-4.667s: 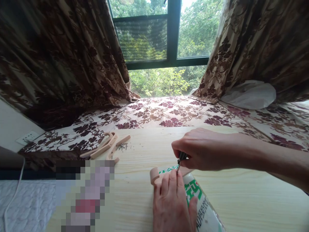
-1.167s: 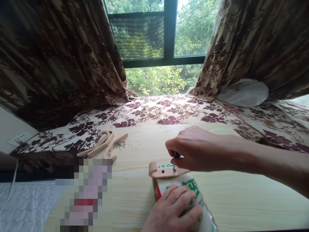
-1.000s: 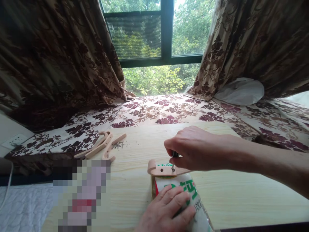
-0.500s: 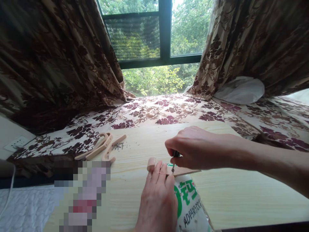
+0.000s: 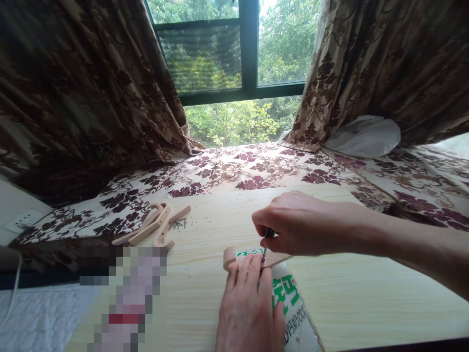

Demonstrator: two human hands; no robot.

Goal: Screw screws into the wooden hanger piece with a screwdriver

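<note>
My right hand [image 5: 280,222] is closed around the dark handle of a screwdriver [image 5: 269,232]. Its metal shaft points down, and the tip meets a pale wooden piece [image 5: 273,258] with a rounded, upturned left end. Across that wood's near edge lie the outstretched fingers of my left hand [image 5: 249,298], slightly apart, with the thumb off to the right. A white plastic package [image 5: 293,313] with green lettering lies under the wood and partly beneath my left hand. Whether a screw sits under the tip is too small to tell.
Several curved wooden pieces [image 5: 152,227] lie at the left of the pale board [image 5: 205,303], beside a small heap of screws [image 5: 179,223]. Floral fabric [image 5: 252,166] covers the sill behind. A white plastic bag [image 5: 364,137] rests at the back right.
My left hand has slid a little right, and its thumb now shows at the side. The wooden piece has turned slightly. The screwdriver stays at nearly the same spot in my right hand.
</note>
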